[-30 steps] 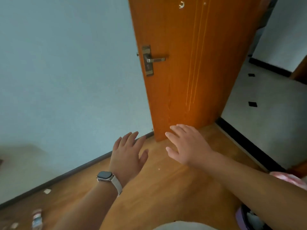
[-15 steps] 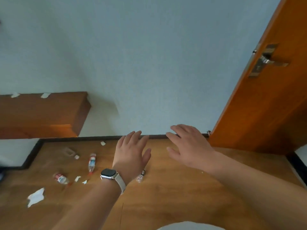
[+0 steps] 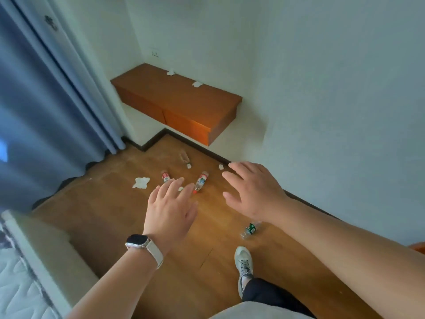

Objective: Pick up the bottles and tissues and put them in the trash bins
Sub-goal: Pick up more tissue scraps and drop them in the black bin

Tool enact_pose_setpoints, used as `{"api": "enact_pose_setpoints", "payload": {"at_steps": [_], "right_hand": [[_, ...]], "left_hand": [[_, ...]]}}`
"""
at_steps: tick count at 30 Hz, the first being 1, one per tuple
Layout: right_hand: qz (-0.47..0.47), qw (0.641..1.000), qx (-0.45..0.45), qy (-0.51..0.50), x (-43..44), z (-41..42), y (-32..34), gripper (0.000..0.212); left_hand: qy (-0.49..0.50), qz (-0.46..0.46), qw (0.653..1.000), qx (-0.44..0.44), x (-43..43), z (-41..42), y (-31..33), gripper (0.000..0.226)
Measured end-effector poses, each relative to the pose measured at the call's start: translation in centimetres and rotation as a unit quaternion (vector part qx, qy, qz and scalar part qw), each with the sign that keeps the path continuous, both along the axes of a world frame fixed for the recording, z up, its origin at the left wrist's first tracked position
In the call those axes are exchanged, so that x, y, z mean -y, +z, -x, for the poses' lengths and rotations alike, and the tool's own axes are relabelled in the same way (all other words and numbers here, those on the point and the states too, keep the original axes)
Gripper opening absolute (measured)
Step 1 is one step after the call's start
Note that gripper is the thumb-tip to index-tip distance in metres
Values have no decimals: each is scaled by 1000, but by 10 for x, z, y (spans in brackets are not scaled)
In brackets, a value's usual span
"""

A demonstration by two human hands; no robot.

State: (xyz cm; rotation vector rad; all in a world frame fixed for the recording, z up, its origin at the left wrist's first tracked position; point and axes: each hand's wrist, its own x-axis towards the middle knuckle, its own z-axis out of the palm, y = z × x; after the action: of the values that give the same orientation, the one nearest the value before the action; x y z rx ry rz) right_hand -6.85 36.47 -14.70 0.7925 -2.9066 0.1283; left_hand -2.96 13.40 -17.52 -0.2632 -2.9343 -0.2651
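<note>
Several plastic bottles lie on the wooden floor: a red-labelled one [image 3: 165, 176], another with a red cap [image 3: 200, 182], a clear one [image 3: 185, 158] nearer the wall, and a green-labelled one [image 3: 250, 230] under my right forearm. A crumpled tissue [image 3: 140, 182] lies left of them, and a small scrap [image 3: 221, 166] by the skirting. Two tissues [image 3: 170, 72] [image 3: 197, 84] sit on the wall-mounted wooden shelf [image 3: 184, 100]. My left hand [image 3: 170, 210], with a watch on the wrist, and my right hand [image 3: 250, 189] hover above the floor, fingers spread, holding nothing. No trash bin is in view.
A blue curtain [image 3: 41, 107] hangs at the left. A bed edge with a white mattress [image 3: 18, 284] fills the lower left corner. My shoe [image 3: 243, 265] stands on the floor below the green-labelled bottle. White walls close the corner.
The view has swung left from the orange door to the room corner, bringing the shelf, curtain, bottles and tissues into sight. Both hands stay outstretched and hold nothing.
</note>
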Motion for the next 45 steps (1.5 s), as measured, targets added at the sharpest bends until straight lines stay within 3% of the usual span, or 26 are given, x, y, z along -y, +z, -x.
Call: {"api": "enact_pose_setpoints", "payload": {"at_steps": [8,17,26,33,45], "right_hand": [[17,994,31,105,70,80,-15,50],[25,988,10,150,101,207,-18,46],[17,976,-22,217,181,285,-11,45],[-5,970,-29,241,265,319,-16,44],[-56,984,5,171,462,371,-2,52]], "left_hand": [[103,6,995,7,55,38,-7,46],[133,54,990,-8,86,142,16,45],[228,50,972,-23,142,165,22,43],[264,40,963,-28,227,185,9,44],[219,4,975,-46,442,265,6,44]]}}
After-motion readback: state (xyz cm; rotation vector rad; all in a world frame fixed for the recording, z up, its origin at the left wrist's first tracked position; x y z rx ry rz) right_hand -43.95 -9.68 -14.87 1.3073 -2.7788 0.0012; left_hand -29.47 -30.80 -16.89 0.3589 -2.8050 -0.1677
